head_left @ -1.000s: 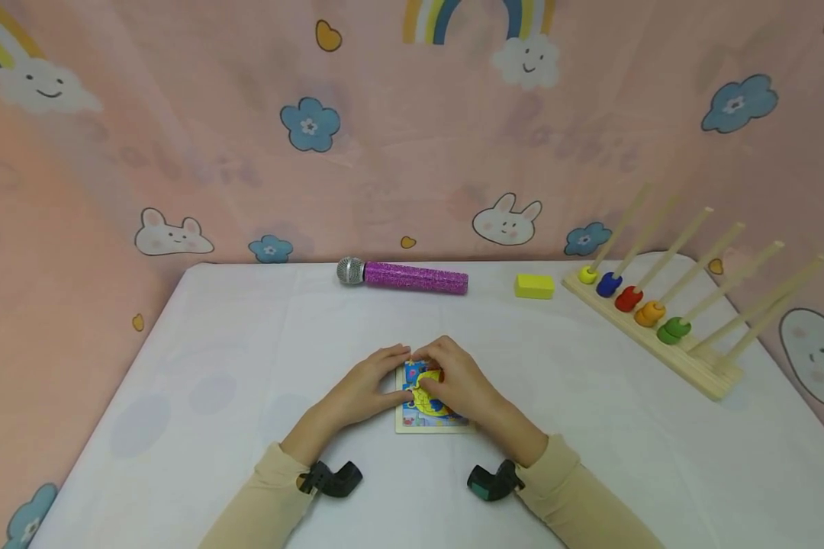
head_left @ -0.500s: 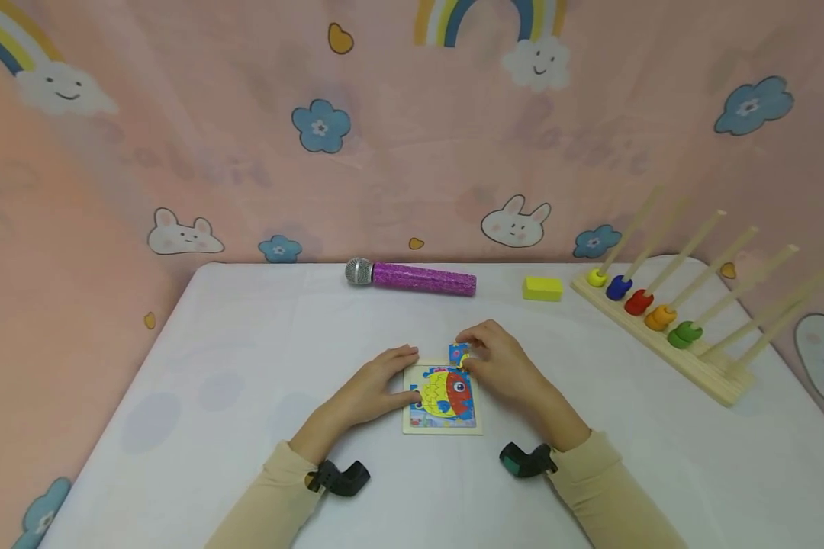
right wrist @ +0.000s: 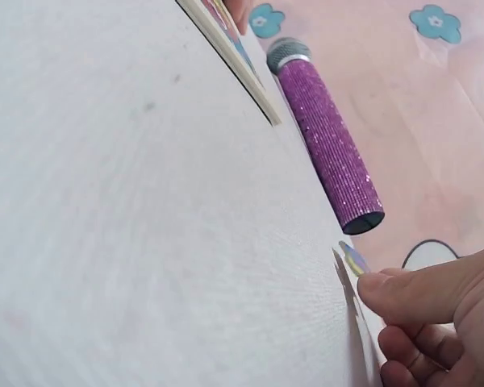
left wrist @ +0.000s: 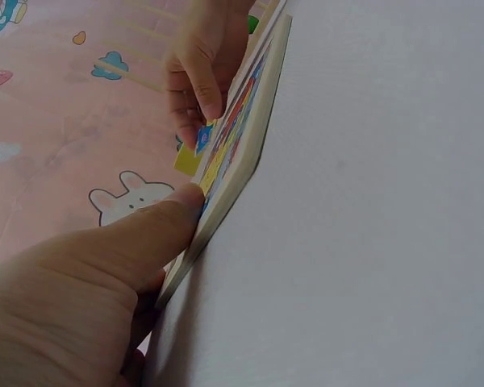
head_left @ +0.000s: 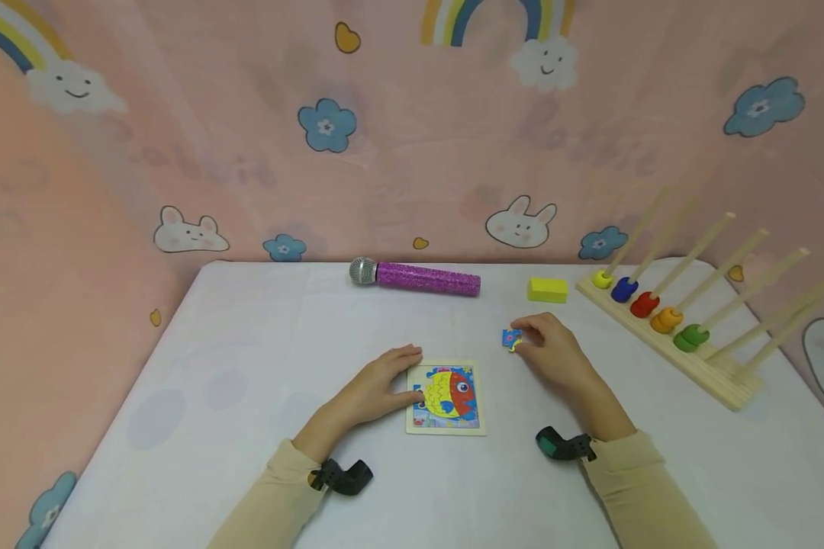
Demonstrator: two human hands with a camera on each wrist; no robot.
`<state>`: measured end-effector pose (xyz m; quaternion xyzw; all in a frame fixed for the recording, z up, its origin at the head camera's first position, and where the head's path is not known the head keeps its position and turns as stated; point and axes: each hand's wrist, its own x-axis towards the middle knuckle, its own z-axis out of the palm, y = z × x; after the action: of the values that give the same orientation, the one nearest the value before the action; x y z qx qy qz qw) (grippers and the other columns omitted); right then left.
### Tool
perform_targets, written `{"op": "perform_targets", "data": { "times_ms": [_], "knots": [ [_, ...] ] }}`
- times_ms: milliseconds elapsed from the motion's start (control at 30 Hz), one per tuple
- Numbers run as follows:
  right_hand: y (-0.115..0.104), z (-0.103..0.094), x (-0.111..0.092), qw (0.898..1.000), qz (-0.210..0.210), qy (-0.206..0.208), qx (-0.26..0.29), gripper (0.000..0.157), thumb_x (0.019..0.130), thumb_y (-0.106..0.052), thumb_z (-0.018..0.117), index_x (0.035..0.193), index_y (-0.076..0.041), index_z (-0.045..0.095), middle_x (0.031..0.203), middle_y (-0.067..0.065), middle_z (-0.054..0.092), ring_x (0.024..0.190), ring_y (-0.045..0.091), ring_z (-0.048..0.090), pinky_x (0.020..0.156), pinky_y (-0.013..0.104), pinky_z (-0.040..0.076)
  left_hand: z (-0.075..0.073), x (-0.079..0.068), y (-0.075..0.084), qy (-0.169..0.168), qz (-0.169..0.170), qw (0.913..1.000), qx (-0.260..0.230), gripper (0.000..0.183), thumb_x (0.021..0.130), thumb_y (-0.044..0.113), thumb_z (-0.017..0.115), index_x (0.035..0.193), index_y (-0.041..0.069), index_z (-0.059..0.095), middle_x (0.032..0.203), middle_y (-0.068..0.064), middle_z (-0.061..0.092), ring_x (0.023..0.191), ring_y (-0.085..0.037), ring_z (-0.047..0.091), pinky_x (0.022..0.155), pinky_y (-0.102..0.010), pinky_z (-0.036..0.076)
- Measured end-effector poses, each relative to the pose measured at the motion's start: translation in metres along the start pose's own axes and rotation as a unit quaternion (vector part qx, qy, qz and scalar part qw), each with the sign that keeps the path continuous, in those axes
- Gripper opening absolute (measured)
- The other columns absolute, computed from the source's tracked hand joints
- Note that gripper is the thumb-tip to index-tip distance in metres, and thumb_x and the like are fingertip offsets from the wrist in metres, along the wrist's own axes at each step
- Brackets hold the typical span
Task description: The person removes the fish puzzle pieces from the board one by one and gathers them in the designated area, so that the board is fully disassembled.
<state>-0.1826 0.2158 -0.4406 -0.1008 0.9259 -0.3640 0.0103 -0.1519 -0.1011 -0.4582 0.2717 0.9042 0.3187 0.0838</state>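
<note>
A square wooden jigsaw puzzle (head_left: 461, 395) with a yellow and red fish lies flat on the white table. Its upper left corner shows bare pale wood. My left hand (head_left: 374, 389) rests at the puzzle's left side, fingers extended to the far left corner. The left thumb (left wrist: 165, 226) presses on its face near the edge. To the right and farther back, my right hand (head_left: 559, 354) pinches a blue puzzle piece (head_left: 510, 338) with some yellow on it. In the right wrist view the piece (right wrist: 354, 259) sits close over the tabletop; contact I cannot tell.
A purple glittery microphone (head_left: 426, 279) lies along the back of the table. Right of it is a yellow block (head_left: 547, 290). A wooden peg stand (head_left: 666, 347) with coloured beads stands at the right. Behind the table hangs a pink patterned cloth (head_left: 412, 137).
My right hand has lifted the corner piece out of the puzzle and carried it right and away. The left hand has stayed on the puzzle. The head view has shifted slightly.
</note>
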Motion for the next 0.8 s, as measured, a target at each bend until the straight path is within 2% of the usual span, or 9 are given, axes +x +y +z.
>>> {"op": "perform_targets", "data": {
  "times_ms": [200,433,600,800],
  "knots": [
    [0.014,0.001,-0.003,1.000,-0.009,0.016,-0.004,0.032,0.088,-0.003,0.061,0.120,0.003,0.059,0.119,0.021,0.054,0.115,0.037,0.050,0.101,0.053,0.042,0.001,0.000,0.000,-0.010,0.006,0.9999,0.005,0.068,0.086,0.042,0.067,0.142,0.010,0.044,0.151,-0.003,0.037,0.141,-0.021,0.032,0.115,-0.040,0.030],
    [0.014,0.007,0.001,1.000,-0.019,0.017,0.017,0.034,0.090,-0.003,0.060,0.123,0.001,0.059,0.119,0.020,0.055,0.117,0.038,0.049,0.103,0.055,0.038,-0.003,-0.002,-0.002,-0.002,-0.008,0.9999,0.012,0.067,0.085,0.040,0.068,0.141,0.011,0.045,0.150,-0.001,0.038,0.141,-0.020,0.032,0.115,-0.039,0.030],
    [0.014,0.007,0.001,1.000,-0.009,0.011,0.012,0.035,0.090,-0.004,0.060,0.125,0.001,0.058,0.119,0.021,0.053,0.117,0.038,0.048,0.104,0.055,0.037,-0.004,-0.003,-0.002,-0.006,-0.008,0.9999,0.006,0.068,0.086,0.040,0.068,0.142,0.010,0.045,0.151,-0.003,0.037,0.141,-0.022,0.032,0.115,-0.040,0.030],
    [0.016,-0.001,-0.002,1.000,0.023,0.000,0.014,0.046,0.092,-0.009,0.059,0.135,0.000,0.048,0.134,0.020,0.049,0.128,0.037,0.043,0.109,0.054,0.034,-0.001,0.000,-0.001,-0.003,-0.002,1.0000,-0.002,0.068,0.086,0.040,0.068,0.141,0.010,0.045,0.151,-0.002,0.038,0.141,-0.021,0.032,0.115,-0.040,0.030]
  ]
}}
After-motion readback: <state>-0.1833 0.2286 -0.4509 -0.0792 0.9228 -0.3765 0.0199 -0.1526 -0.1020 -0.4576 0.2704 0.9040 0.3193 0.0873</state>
